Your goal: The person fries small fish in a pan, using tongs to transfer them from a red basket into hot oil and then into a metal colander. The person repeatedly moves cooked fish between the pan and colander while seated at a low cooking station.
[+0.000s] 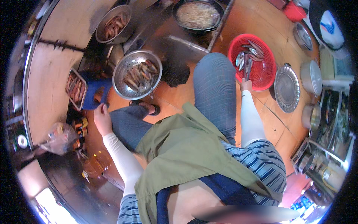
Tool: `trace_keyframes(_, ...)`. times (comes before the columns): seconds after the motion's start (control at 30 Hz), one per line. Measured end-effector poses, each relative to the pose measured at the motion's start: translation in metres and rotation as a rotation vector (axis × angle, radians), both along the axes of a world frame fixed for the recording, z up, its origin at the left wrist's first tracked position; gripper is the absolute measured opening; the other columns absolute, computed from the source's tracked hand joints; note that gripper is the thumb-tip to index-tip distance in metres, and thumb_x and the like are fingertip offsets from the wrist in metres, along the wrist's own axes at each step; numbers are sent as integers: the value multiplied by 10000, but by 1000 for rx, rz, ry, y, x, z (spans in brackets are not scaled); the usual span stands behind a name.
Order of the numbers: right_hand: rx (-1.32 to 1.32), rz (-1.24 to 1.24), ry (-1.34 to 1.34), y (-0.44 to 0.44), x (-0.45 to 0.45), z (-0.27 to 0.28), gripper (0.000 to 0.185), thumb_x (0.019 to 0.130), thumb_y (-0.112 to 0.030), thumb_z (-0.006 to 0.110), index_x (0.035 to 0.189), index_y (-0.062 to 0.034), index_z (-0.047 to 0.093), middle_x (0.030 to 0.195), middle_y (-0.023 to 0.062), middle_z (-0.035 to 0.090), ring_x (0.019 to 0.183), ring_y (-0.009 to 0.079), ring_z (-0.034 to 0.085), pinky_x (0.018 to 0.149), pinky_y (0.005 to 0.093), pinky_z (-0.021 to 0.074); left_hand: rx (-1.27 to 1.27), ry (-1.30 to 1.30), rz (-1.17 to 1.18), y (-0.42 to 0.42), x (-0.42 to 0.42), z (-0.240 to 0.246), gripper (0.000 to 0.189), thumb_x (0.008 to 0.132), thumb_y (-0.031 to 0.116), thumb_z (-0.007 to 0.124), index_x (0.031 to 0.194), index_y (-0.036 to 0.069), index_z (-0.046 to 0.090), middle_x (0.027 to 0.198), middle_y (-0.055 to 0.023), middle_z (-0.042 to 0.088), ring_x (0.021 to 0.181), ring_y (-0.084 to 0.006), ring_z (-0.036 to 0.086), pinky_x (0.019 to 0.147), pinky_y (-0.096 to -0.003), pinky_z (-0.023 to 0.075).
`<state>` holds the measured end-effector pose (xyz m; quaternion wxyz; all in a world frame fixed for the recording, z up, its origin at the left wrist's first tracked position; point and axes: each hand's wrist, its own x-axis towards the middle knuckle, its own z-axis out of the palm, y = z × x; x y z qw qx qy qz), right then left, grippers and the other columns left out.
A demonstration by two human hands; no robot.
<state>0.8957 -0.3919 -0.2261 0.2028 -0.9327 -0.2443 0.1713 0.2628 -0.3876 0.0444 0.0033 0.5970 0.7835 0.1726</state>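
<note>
My right hand (246,84) grips a pair of metal tongs (247,70), which reach into a red plastic colander (265,79). Several silvery raw fish (255,51) lie inside at the far side, around the tongs' tips. By my left knee is my left hand (102,120), its fingers loosely curled; whether anything is between them is not plain. Just beyond it stands a blue plastic stool (96,93). A tray of browned fish (75,89) rests at the stool's left side. Farther forward, a perforated steel colander (120,81) holds several browned fried fish (141,75).
Ahead, a black pan (179,21) of bubbling oil sits on a dark stove. A steel pot (98,33) of fish stands at the upper left. To the right, a fluted metal tray (287,89) and lidded pot (311,78) stand on tiles. Bottles (81,127) stand left.
</note>
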Motion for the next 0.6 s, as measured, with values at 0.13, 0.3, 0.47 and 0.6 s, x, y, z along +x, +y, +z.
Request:
trace_keyframes(0.13, 107, 74, 146, 16, 3, -35, 478, 762, -339, 571, 815, 136, 596, 849, 306, 620, 830, 418, 622, 732, 464, 469, -45, 27, 15, 6, 1, 4, 298, 878, 263, 545, 1028, 21, 631, 1008, -179, 626, 934, -325, 593, 824, -378, 456)
trace_keyframes(0.3, 84, 78, 240, 25, 5, -59, 544, 744, -387, 577, 857, 144, 603, 856, 289, 628, 839, 374, 631, 741, 431, 464, 7, -75, 46, 1, -9, 1, 286, 868, 261, 559, 1003, 23, 642, 946, -163, 638, 858, -290, 622, 766, -361, 481)
trace_keyframes(0.47, 301, 54, 488, 25, 33, -80, 564, 743, -405, 573, 871, 144, 606, 859, 285, 629, 849, 363, 629, 747, 422, 462, 4, -89, 63, -4, -10, -2, 273, 866, 249, 560, 992, 22, 644, 919, -162, 637, 821, -279, 628, 736, -362, 486)
trace_keyframes(0.6, 276, 83, 472, 31, 43, -73, 587, 749, -427, 560, 889, 141, 608, 872, 279, 629, 865, 353, 625, 757, 415, 459, 34, -23, 61, -5, -7, 4, 270, 866, 243, 555, 990, 20, 641, 911, -169, 634, 820, -290, 624, 740, -367, 484)
